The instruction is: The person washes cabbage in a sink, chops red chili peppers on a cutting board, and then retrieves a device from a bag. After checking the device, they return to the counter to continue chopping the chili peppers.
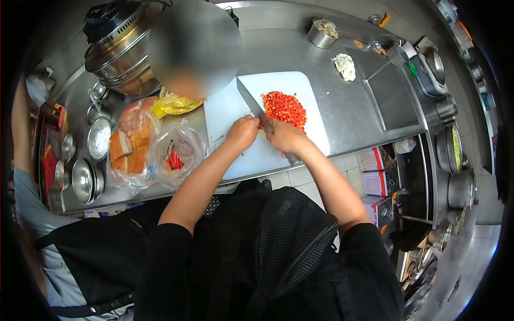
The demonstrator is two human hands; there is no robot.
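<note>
My right hand (286,138) is wrapped round the handle of a kitchen knife (251,101), its blade pointing away over the white cutting board (225,112). My left hand (243,132) is closed on the board just left of the blade. A bit of red shows at its fingertips, but what it grips is mostly hidden. A pile of chopped red chillies (286,109) lies on the board to the right of the knife. Left of the board, a clear plastic bag (184,142) holds whole red chillies (174,159). Small green bits lie near my left wrist.
Bagged blocks of meat (128,152), a yellow plastic bag (176,105) and metal bowls (82,181) stand at left. A sink (393,99), a white lump (344,67) and a metal pot (323,35) are at right. Another person's sleeve (29,200) is at far left.
</note>
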